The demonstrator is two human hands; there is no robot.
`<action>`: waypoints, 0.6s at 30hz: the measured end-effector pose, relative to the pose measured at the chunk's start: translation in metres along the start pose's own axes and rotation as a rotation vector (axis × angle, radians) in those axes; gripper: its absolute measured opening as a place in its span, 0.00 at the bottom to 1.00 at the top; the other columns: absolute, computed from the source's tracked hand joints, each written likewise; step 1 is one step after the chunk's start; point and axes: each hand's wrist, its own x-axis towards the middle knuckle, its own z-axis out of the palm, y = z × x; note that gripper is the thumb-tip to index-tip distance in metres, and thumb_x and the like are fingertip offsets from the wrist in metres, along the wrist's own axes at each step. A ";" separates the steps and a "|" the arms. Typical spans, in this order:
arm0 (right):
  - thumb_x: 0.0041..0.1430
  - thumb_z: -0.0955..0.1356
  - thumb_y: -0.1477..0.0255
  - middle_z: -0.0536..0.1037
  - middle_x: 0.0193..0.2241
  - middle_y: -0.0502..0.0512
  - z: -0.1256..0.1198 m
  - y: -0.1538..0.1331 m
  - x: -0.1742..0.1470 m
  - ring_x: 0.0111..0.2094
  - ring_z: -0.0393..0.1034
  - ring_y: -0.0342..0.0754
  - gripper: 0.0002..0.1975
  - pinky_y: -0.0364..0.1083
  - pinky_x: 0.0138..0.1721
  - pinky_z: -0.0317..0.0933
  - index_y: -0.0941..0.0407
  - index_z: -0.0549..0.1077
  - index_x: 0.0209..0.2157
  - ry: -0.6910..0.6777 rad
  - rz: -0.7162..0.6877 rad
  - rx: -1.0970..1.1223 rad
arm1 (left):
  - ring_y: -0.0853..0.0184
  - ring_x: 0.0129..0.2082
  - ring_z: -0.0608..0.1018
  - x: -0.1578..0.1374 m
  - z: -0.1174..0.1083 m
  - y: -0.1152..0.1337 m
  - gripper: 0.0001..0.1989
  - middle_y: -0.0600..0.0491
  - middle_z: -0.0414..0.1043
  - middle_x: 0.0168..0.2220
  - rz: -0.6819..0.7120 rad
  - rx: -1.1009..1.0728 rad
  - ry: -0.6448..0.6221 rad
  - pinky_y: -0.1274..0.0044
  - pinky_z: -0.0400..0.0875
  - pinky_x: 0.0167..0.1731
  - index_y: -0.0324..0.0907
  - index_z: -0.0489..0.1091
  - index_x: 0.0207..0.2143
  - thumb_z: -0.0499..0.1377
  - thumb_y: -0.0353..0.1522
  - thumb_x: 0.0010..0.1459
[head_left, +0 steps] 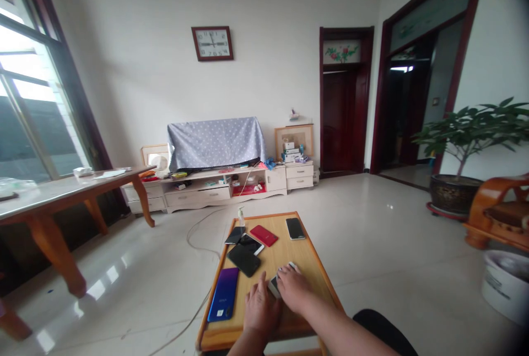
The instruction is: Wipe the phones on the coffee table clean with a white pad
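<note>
Low over the near half of a small wooden table, my right hand has its fingers bent over a white-edged smartphone. The hand covers much of that phone. Beside the phone's near left end is my left hand, index finger stretched out; its other fingers are partly hidden, and whether it touches the phone is unclear. A blue-purple phone lies left of it. Farther up are a dark phone, a white-framed phone, a black phone, a red phone and another black-screened phone.
A small pump bottle stands at the table's far left corner. A cable trails over the floor on the left. A larger table stands left, a white bucket and a wooden armchair right.
</note>
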 end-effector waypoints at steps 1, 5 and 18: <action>0.70 0.54 0.66 0.71 0.60 0.63 -0.001 0.007 0.001 0.64 0.59 0.55 0.25 0.56 0.67 0.42 0.57 0.73 0.56 0.010 0.038 -0.003 | 0.57 0.63 0.65 0.000 0.000 0.000 0.42 0.43 0.65 0.64 -0.001 0.013 0.006 0.70 0.53 0.61 0.37 0.45 0.70 0.55 0.39 0.57; 0.70 0.51 0.66 0.67 0.63 0.64 0.000 0.022 0.001 0.66 0.56 0.58 0.27 0.61 0.67 0.42 0.58 0.69 0.60 0.036 0.159 -0.007 | 0.57 0.63 0.65 -0.001 0.002 0.001 0.39 0.44 0.64 0.64 0.005 0.051 0.019 0.70 0.53 0.60 0.39 0.49 0.68 0.55 0.39 0.57; 0.70 0.53 0.67 0.72 0.60 0.56 0.003 -0.002 -0.003 0.65 0.58 0.53 0.23 0.61 0.68 0.36 0.50 0.74 0.54 -0.035 0.006 0.052 | 0.58 0.63 0.65 -0.002 -0.005 0.004 0.40 0.44 0.65 0.64 -0.032 -0.003 -0.030 0.70 0.52 0.60 0.39 0.45 0.70 0.54 0.41 0.59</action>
